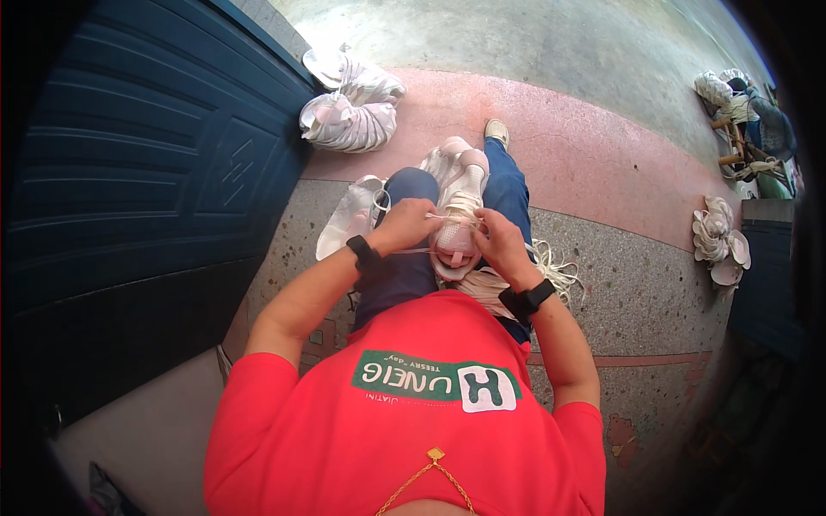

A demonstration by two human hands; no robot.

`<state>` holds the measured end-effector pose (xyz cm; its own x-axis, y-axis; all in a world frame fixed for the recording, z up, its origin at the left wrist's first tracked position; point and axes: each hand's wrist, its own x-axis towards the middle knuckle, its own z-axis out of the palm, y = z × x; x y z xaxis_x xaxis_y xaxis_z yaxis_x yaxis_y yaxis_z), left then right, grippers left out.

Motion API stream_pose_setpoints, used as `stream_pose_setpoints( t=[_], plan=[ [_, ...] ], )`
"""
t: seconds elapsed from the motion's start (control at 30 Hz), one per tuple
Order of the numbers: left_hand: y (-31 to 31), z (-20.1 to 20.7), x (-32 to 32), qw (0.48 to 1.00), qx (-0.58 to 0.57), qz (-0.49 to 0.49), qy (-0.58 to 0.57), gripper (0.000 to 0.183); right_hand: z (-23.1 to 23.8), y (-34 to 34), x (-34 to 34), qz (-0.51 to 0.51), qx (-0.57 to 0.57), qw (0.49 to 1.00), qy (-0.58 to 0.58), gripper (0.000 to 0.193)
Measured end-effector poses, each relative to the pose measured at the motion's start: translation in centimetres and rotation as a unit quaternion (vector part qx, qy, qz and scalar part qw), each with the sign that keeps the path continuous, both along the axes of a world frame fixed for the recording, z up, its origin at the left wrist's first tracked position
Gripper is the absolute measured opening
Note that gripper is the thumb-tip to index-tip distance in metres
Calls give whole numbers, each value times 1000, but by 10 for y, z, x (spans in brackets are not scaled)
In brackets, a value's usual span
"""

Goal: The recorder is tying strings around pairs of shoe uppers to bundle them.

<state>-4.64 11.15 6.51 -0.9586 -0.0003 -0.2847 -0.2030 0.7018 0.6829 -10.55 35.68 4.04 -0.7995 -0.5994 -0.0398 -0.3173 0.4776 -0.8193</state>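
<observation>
A white and pale pink sneaker [465, 186] rests on my lap, its tongue and heel opening toward me. White shoelace [456, 220] crosses the tongue and stretches between my hands. At the left side of the shoe, my left hand [407, 226] is closed, pinching the lace. Opposite it, my right hand [505, 247] has thumb and fingers closed on the lace beside the shoe's collar. A bundle of loose cream laces [557, 273] hangs beside my right thigh. Left of my left knee is another white shoe piece [351, 217], with a lace loop at its edge.
Stacked white shoes [348, 120] stand on the floor by the dark blue door [155, 146]. Another cluster of shoes [718, 236] lies at the right, near a dark panel. Farther right, a wooden-framed chair or rack [736, 159] bears more pale bundles and dark cloth.
</observation>
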Motion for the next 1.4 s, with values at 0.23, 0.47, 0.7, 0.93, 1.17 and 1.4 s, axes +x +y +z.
stream_pose_setpoints(
  t=[0.23,0.47,0.7,0.93,1.17,1.4],
  plan=[
    [-28,10,-36,953,206,64,-215,36,-3,6,10,-17,-22,999,-25,35],
    [-28,6,-24,986,109,74,-100,35,-4,-7,-2,-29,-52,997,50,34],
    [-13,27,3,982,77,149,81,27,2,-15,-4,102,64,977,174,43],
    [6,8,28,974,-99,-39,199,29,1,-13,-20,94,-11,995,30,36],
    [3,-13,21,966,-174,-71,180,20,1,-6,-27,121,-18,992,2,32],
    [-2,-7,6,980,-50,-64,182,19,-25,-1,-40,115,-74,978,-159,33]
  ],
)
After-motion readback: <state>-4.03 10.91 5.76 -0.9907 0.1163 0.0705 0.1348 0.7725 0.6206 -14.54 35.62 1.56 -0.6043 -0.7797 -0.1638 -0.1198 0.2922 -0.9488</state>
